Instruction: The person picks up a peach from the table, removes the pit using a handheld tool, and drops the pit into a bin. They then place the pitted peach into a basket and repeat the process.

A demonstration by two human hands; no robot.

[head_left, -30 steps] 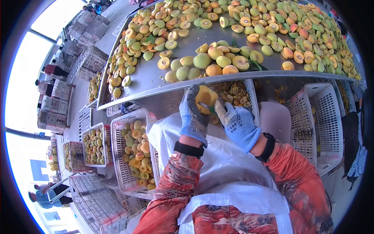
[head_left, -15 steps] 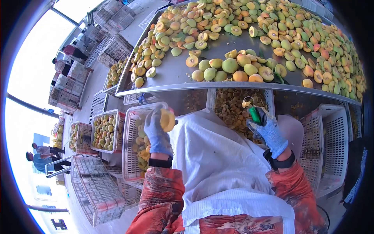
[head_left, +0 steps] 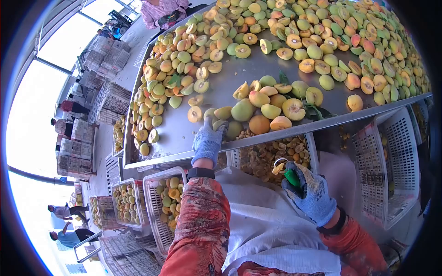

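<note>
My left hand (head_left: pixel 209 140), in a blue knit glove with dark fingertips, reaches over the metal table's near edge. Its fingers are bent around a greenish peach (head_left: pixel 214 120), which they partly cover. Beside it lies a small group of peaches, some halved, with a large green one (head_left: pixel 242 110) closest. Low in front of my apron, my right hand (head_left: pixel 311 191) is closed around the green handle (head_left: pixel 293 178) of a pitting tool. A metal ring (head_left: pixel 279 162) forms the tool's end, with a yellowish bit of fruit at it. Underneath is a crate of brown-yellow scraps (head_left: pixel 262 161).
Heaps of halved peaches (head_left: pixel 317 27) cover the table's back and sides. Its raised metal rim (head_left: pixel 285 133) runs before me. White crates of peaches (head_left: pixel 169 202) stand at left, another crate (head_left: pixel 391 170) at right. Across the table's far left corner is a person in pink (head_left: pixel 161 14).
My left hand has left the crate at left and moved up to the table; the peach piece it held is gone from it. My right hand still grips the tool. The view has shifted.
</note>
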